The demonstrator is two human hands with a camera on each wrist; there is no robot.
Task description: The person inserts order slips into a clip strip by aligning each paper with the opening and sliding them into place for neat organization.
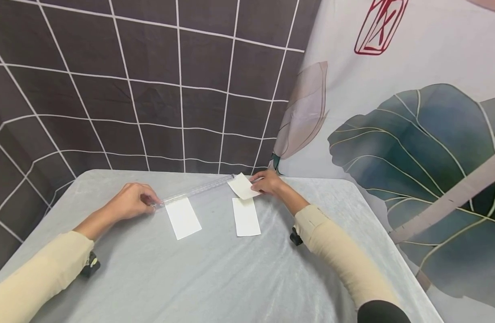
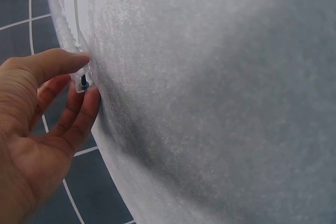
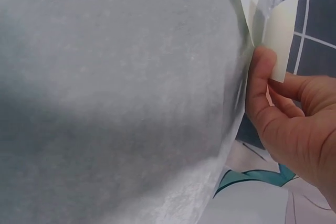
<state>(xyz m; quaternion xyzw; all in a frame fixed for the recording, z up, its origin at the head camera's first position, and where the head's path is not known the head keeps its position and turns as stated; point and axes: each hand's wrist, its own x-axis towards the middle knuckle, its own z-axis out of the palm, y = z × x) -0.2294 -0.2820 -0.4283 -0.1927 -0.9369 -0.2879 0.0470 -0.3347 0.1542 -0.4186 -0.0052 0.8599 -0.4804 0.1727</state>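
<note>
My left hand (image 1: 134, 200) pinches the near-left end of a long clear plastic strip (image 1: 199, 190), narrow like a ruler. In the left wrist view, a small dark piece shows at the strip's end (image 2: 83, 82), between thumb and fingers. At the strip's far end my right hand (image 1: 268, 182) pinches a small cream paper (image 1: 243, 186) between thumb and fingers. That paper is tilted and slightly curved, overlapping the strip's end. One white paper (image 1: 184, 219) lies with its top edge at the strip's left part. Another white paper (image 1: 246, 217) lies below the held one, its top edge overlapped.
A pale grey cloth covers the table (image 1: 191, 278). Behind its back edge hangs a dark curtain with a white grid (image 1: 150, 103). To the right is a white hanging with large leaf prints (image 1: 425, 143).
</note>
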